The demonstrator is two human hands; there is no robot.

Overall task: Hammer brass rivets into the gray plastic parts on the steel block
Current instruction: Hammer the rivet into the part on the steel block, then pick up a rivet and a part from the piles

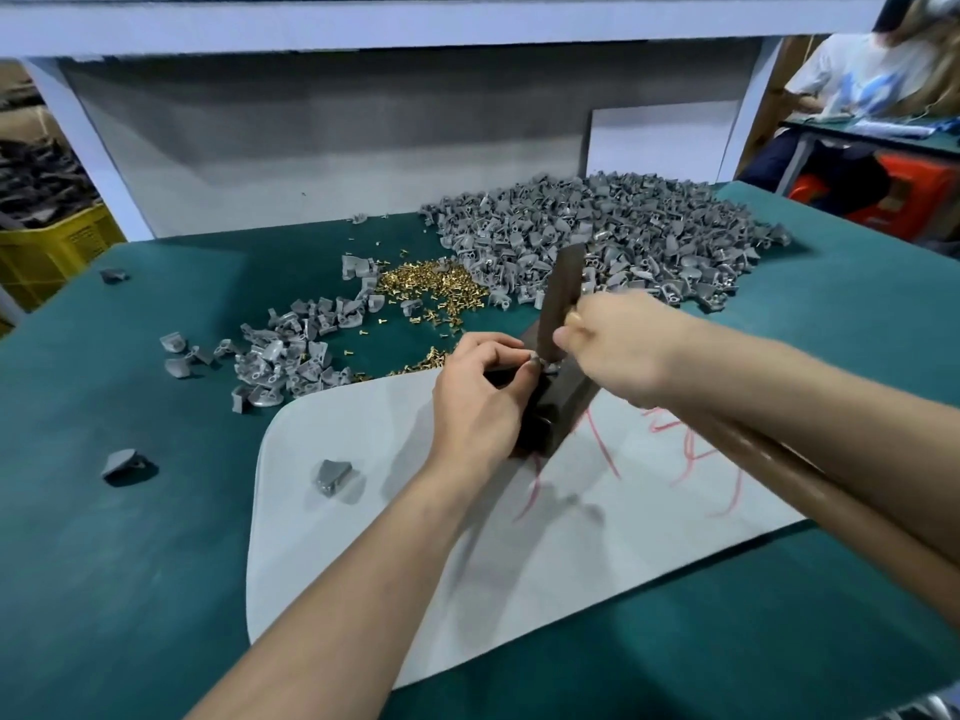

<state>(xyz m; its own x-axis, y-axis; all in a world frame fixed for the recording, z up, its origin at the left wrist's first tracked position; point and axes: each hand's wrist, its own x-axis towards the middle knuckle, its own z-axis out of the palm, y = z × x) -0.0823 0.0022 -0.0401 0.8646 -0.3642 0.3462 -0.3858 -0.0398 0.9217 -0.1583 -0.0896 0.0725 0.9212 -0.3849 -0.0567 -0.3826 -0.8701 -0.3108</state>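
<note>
Gray part [538, 362] sits on the block [546, 410], pinched steady by the left grip [478, 394] for the hammer [559, 293] the right grip [610, 345] clasps near its head.

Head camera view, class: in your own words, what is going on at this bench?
A person is riveting. The left hand pinches a gray plastic part on the steel block, which sits on a white mat. The right hand grips a hammer close to its head, over the part. Heaps of gray parts and brass rivets lie behind on the green table.
</note>
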